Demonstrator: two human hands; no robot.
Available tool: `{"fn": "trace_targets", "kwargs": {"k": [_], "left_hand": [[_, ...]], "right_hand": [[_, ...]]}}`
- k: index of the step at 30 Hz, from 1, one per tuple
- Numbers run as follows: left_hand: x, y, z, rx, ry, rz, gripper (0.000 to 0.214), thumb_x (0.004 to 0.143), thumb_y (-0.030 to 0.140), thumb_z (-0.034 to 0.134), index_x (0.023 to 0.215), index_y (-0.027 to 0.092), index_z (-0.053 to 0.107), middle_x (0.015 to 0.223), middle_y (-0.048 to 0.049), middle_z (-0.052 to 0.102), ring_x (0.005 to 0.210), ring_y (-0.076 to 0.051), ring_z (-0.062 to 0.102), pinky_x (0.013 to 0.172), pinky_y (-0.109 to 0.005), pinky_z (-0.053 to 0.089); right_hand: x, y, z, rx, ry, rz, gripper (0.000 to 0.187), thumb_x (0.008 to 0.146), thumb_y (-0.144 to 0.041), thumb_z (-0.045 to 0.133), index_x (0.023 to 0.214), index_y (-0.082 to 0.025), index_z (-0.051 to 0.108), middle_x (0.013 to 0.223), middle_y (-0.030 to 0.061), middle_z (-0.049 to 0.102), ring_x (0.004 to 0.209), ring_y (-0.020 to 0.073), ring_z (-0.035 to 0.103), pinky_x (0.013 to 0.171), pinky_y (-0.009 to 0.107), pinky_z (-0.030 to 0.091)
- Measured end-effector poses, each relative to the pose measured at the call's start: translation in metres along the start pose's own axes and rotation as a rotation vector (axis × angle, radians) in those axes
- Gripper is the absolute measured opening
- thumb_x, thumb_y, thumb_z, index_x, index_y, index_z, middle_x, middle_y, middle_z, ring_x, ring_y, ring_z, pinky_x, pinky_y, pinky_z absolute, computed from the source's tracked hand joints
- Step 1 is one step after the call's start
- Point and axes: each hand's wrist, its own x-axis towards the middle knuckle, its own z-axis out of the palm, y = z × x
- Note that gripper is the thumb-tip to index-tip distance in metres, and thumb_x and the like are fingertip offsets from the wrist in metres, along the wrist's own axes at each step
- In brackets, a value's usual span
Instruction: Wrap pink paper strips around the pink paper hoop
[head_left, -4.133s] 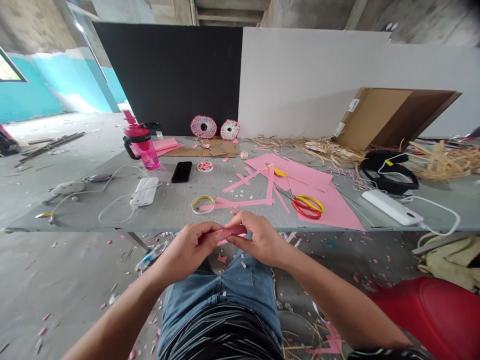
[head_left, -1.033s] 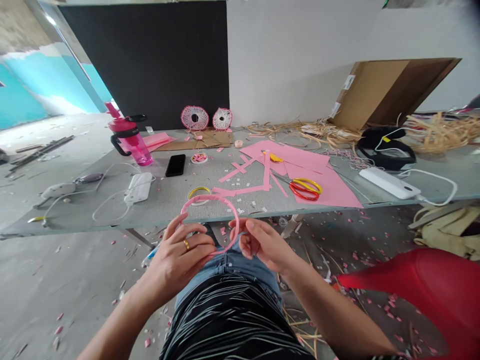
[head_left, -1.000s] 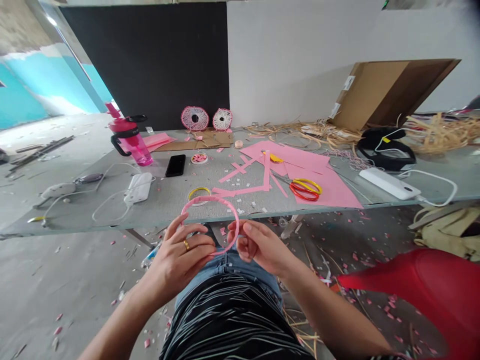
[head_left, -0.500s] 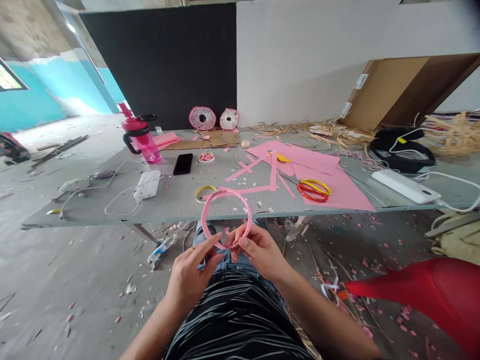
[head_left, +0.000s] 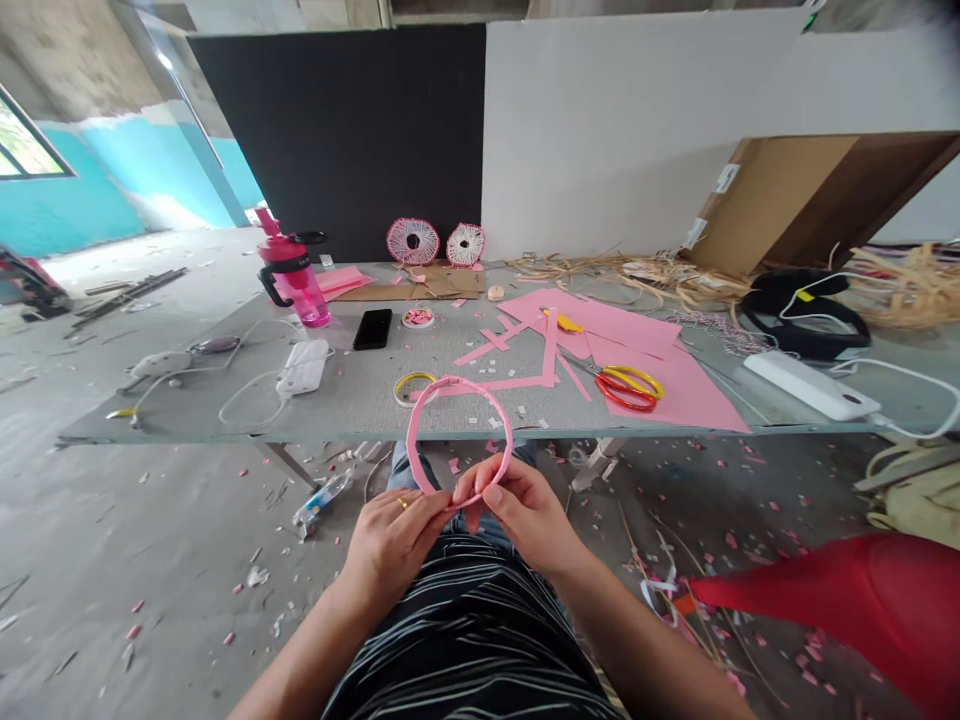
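Note:
A pink paper-wrapped hoop [head_left: 413, 437] is held up in front of the table's near edge. My left hand [head_left: 397, 530] pinches its lower left part between thumb and fingers. On the lower right, my right hand [head_left: 525, 507] grips the band, thumb in front and fingers behind. The fingertips of both hands nearly meet at the hoop's bottom. Just beyond the hoop lies a roll of yellow tape [head_left: 409, 383], beside cut pink paper strips [head_left: 517, 382]. Scissors with red and yellow handles [head_left: 630, 388] rest on pink paper sheets [head_left: 697, 390].
On the table [head_left: 360, 400] are a pink water bottle [head_left: 300, 290], a black phone [head_left: 373, 329], a white power strip [head_left: 814, 385] and a yellow cutter [head_left: 570, 325]. Two string-wound rings [head_left: 412, 241] lean against the black board [head_left: 337, 140]. A red chair [head_left: 847, 590] stands at right.
My left hand's fingers have closed from a loose, spread touch into a pinch on the hoop's bottom. The right hand keeps its hold. The view has tilted slightly.

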Motion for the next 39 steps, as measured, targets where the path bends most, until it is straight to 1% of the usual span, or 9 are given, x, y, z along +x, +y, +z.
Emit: {"fn": "trace_targets", "kwargs": {"k": [12, 14, 17, 19, 23, 27, 30, 35, 39], "left_hand": [[-0.006, -0.001, 0.001, -0.023, -0.084, -0.031, 0.014, 0.097, 0.020, 0.053, 0.094, 0.020, 0.066, 0.062, 0.0022, 0.069, 0.048, -0.011, 0.062, 0.051, -0.022, 0.047], [-0.012, -0.002, 0.001, -0.148, -0.051, -0.182, 0.022, 0.094, 0.025, 0.060, 0.116, 0.022, 0.064, 0.065, 0.0034, 0.070, 0.051, -0.011, 0.063, 0.053, -0.021, 0.049], [-0.017, -0.011, 0.000, -0.485, 0.149, -0.587, 0.040, 0.097, 0.035, 0.056, 0.134, 0.020, 0.052, 0.075, 0.0011, 0.071, 0.058, -0.012, 0.064, 0.056, -0.024, 0.053], [-0.015, -0.020, -0.001, -0.762, 0.240, -0.849, 0.037, 0.100, 0.043, 0.045, 0.121, 0.016, 0.059, 0.082, -0.0046, 0.071, 0.064, -0.015, 0.066, 0.058, -0.028, 0.054], [-0.001, -0.027, 0.006, -1.307, 0.090, -1.170, 0.046, 0.095, 0.057, 0.048, 0.091, 0.014, 0.064, 0.072, -0.0057, 0.066, 0.064, -0.017, 0.065, 0.060, -0.031, 0.055], [0.010, -0.015, 0.014, -1.526, 0.217, -1.228, 0.044, 0.089, 0.051, 0.065, 0.065, 0.018, 0.049, 0.049, 0.0074, 0.040, 0.042, -0.005, 0.037, 0.043, -0.018, 0.037], [0.012, -0.006, 0.013, -1.605, 0.261, -1.270, 0.051, 0.082, 0.046, 0.074, 0.058, 0.019, 0.039, 0.045, 0.0102, 0.030, 0.038, -0.003, 0.024, 0.038, -0.016, 0.029], [0.007, 0.001, 0.012, -1.629, 0.097, -1.339, 0.058, 0.072, 0.049, 0.083, 0.053, 0.018, 0.038, 0.045, 0.0089, 0.034, 0.039, -0.003, 0.025, 0.035, -0.015, 0.026], [0.002, 0.003, 0.016, -1.637, -0.011, -1.375, 0.059, 0.071, 0.052, 0.083, 0.053, 0.017, 0.039, 0.046, 0.0090, 0.034, 0.039, -0.002, 0.023, 0.035, -0.014, 0.023]], "right_hand": [[0.000, 0.012, -0.002, 0.033, 0.015, 0.004, 0.032, 0.089, -0.050, 0.069, 0.085, -0.021, 0.058, 0.086, 0.0031, 0.067, 0.065, 0.0128, 0.059, 0.062, 0.028, 0.050], [-0.001, 0.009, -0.007, 0.044, 0.012, 0.002, 0.031, 0.089, -0.048, 0.070, 0.085, -0.020, 0.059, 0.086, 0.0026, 0.067, 0.064, 0.0118, 0.060, 0.062, 0.027, 0.049], [-0.003, 0.006, -0.013, 0.087, 0.049, 0.035, 0.032, 0.088, -0.048, 0.071, 0.083, -0.020, 0.057, 0.084, 0.0019, 0.068, 0.060, 0.0104, 0.059, 0.061, 0.026, 0.048], [-0.006, 0.008, -0.016, 0.150, 0.055, 0.079, 0.034, 0.085, -0.049, 0.073, 0.082, -0.020, 0.056, 0.082, 0.0019, 0.068, 0.058, 0.0107, 0.058, 0.059, 0.025, 0.048], [-0.014, 0.025, -0.014, 0.289, 0.025, 0.159, 0.032, 0.082, -0.046, 0.076, 0.080, -0.019, 0.058, 0.077, 0.0021, 0.068, 0.056, 0.0110, 0.058, 0.056, 0.024, 0.045], [-0.021, 0.039, -0.015, 0.272, -0.013, 0.239, 0.033, 0.083, -0.049, 0.075, 0.083, -0.018, 0.064, 0.080, 0.0047, 0.071, 0.055, 0.0100, 0.054, 0.053, 0.022, 0.040], [-0.016, 0.036, -0.022, 0.172, 0.016, 0.233, 0.053, 0.084, -0.067, 0.065, 0.093, -0.015, 0.071, 0.081, 0.0078, 0.072, 0.060, 0.0118, 0.054, 0.057, 0.024, 0.039], [0.012, 0.019, -0.032, 0.022, 0.094, 0.295, 0.056, 0.085, -0.072, 0.059, 0.078, -0.017, 0.070, 0.063, 0.0018, 0.064, 0.058, 0.0133, 0.055, 0.059, 0.027, 0.042], [0.025, 0.017, -0.028, -0.041, 0.031, 0.359, 0.056, 0.083, -0.070, 0.063, 0.064, -0.018, 0.057, 0.050, -0.0047, 0.049, 0.043, 0.0078, 0.037, 0.045, 0.024, 0.027]]}}
